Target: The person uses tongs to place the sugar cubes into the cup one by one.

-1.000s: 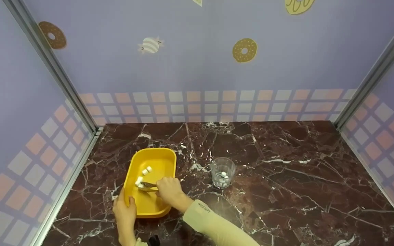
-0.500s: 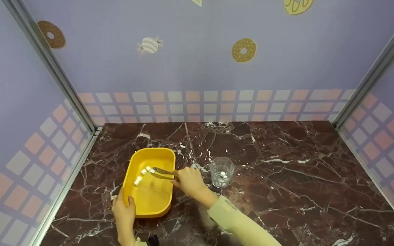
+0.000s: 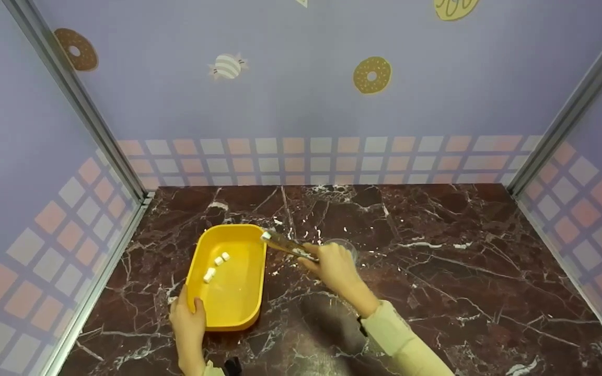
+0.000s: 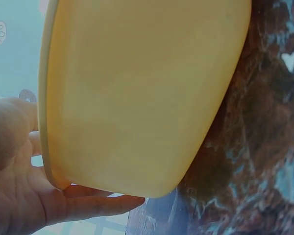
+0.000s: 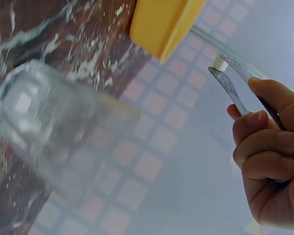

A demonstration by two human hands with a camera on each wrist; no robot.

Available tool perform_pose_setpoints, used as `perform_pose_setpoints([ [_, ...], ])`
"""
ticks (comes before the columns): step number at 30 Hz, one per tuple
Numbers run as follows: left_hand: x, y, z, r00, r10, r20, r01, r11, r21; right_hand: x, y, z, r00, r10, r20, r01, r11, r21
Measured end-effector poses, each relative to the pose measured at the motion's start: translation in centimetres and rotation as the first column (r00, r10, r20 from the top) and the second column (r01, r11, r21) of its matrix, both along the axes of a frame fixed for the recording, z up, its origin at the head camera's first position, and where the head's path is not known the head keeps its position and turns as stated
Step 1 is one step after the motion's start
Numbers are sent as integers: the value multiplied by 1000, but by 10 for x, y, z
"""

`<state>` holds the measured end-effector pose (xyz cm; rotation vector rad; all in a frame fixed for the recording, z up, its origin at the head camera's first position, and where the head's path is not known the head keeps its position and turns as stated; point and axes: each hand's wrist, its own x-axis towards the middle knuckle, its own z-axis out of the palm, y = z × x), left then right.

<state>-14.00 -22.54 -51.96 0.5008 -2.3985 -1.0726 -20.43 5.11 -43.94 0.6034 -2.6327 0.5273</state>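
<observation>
My left hand (image 3: 188, 319) grips the side wall of a yellow plastic tub (image 3: 230, 316), thumb over the rim and fingers along the outside. Inside the tub lie several small white marshmallows (image 3: 209, 275). My right hand (image 3: 338, 267) holds metal tongs (image 3: 288, 244), fingers curled round the handles. Between the tips of the tongs sits one white marshmallow (image 5: 219, 63), raised beyond the tub's right rim. A clear drinking glass (image 5: 44, 112) stands upright on the table; in the head view my right hand mostly covers it.
The dark red marbled tabletop (image 3: 447, 292) carries the tub at left and the glass near the middle. Purple printed walls (image 3: 301, 104) enclose the back and sides, with metal posts (image 3: 567, 120) at the corners.
My right hand has lifted a marshmallow out of the tub with the tongs and moved right, toward the glass. My left hand has kept its hold on the tub.
</observation>
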Motion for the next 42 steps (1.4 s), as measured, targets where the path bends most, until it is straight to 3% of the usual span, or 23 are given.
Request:
perform_pose_setpoints([
  [9, 0, -1, -1, 1000, 15, -14, -15, 1000, -13, 7, 43, 11, 998, -65, -11, 64, 997, -46],
  [20, 0, -3, -2, 1000, 13, 4, -13, 1000, -10, 19, 87, -2, 986, -169, -2, 169, 982, -84],
  [35, 1, -1, 0, 1000, 4, 16, -4, 1000, -2, 33, 109, -27, 975, -211, 76, 215, 975, -56],
  [42, 0, 0, 2, 1000, -2, 4, 2, 1000, -5, 34, 111, -31, 971, -224, 89, 230, 971, -69],
])
